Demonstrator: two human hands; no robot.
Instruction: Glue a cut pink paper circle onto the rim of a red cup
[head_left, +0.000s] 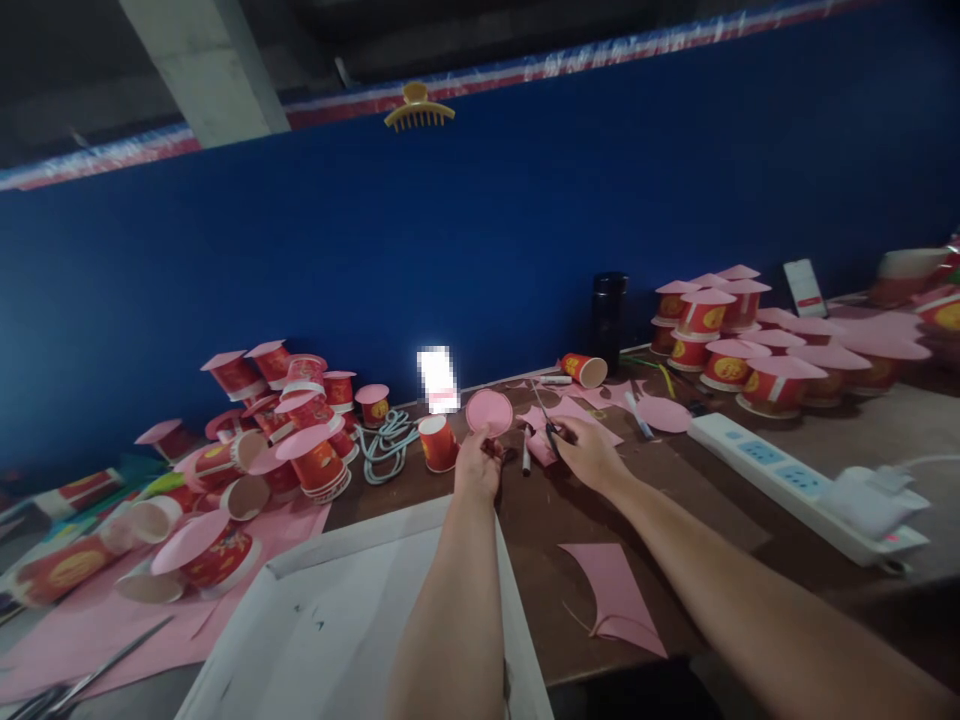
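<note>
My left hand [478, 468] pinches the lower edge of a round pink paper disc [489, 411], which stands nearly upright with a darker rim line. To its right, my right hand [589, 455] is closed around a pair of scissors [550, 424], blades pointing up and away from me, over pink paper scraps [574, 408]. A red paper cup [438, 445] stands just left of my left hand. Between the hands lies a marker [526, 452]. Another pink disc [663, 414] rests on the table beyond my right hand.
Red cups with pink discs [307, 450] crowd the left, and more cups [780, 385] are stacked right. A power strip [795, 490], black bottle [609, 320], coiled cable [386, 450], lit phone [438, 380] and white board [337, 610] surround the work area. Other scissors [105, 670] lie front left.
</note>
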